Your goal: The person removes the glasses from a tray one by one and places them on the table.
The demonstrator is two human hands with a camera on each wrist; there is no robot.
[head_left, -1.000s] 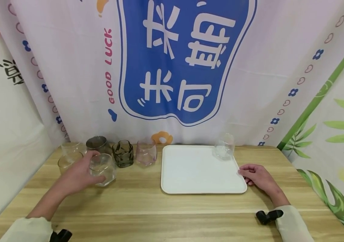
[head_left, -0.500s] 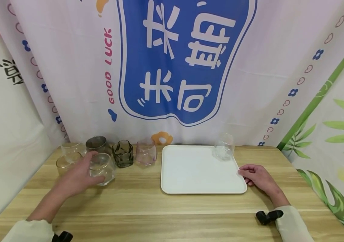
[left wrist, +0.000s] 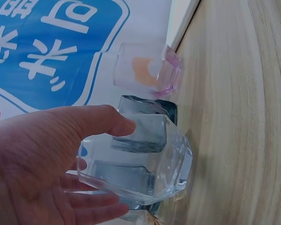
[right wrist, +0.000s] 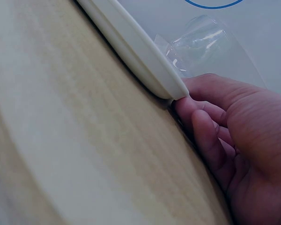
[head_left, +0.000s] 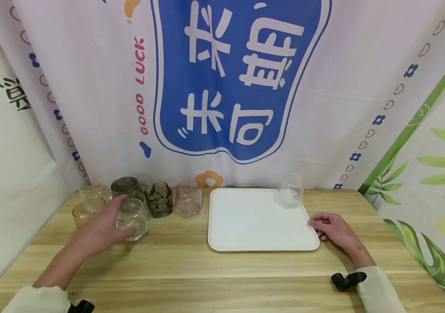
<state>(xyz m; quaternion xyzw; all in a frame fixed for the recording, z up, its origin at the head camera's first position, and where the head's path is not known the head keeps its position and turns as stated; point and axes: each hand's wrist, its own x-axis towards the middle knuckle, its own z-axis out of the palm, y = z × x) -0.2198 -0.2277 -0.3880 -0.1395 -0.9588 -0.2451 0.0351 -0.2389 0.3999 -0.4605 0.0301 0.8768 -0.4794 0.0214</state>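
A clear faceted glass (head_left: pixel 134 219) stands on the left part of the table. My left hand (head_left: pixel 103 226) is around it, thumb on the near side and fingers on the far side; in the left wrist view the thumb lies against the glass wall. On the right, my right hand (head_left: pixel 333 230) holds the right edge of a white tray (head_left: pixel 259 221) between its fingers. In the right wrist view the tray's rim (right wrist: pixel 164 79) meets the fingertips, with the other fingers curled below. Another clear glass (head_left: pixel 290 191) stands at the tray's far right corner.
Near the left hand are a dark grey glass (head_left: pixel 125 186), a smoky patterned glass (head_left: pixel 159 200), a pinkish glass (head_left: pixel 189 198), an amber-tinted glass (head_left: pixel 85 212) and a clear glass (head_left: pixel 92 191). A printed curtain (head_left: pixel 109 108) hangs along the table's back edge.
The amber-tinted glass shifted slightly left between the first frame and the second. Both hands, the tray and the clear glass in the left hand stay almost where they were.
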